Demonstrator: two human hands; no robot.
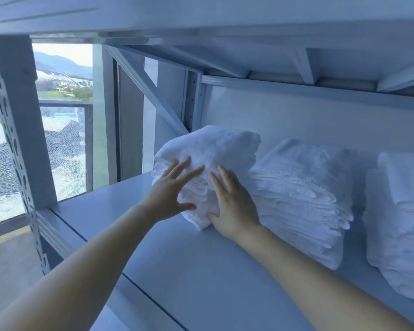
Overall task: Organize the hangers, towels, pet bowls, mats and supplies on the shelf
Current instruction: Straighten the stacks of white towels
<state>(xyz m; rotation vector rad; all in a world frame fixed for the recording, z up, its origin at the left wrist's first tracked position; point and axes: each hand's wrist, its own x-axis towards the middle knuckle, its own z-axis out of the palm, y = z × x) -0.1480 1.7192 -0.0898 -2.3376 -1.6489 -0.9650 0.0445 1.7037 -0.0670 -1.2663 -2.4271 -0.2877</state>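
white folded towel stack | leftmost on shelf | two stacks beside

No writing, label, brand mark, number or sign can be read anywhere in view: none on the stacks of folded white towels, none on the pale grey metal shelf, and none on the perforated upright post at its left.
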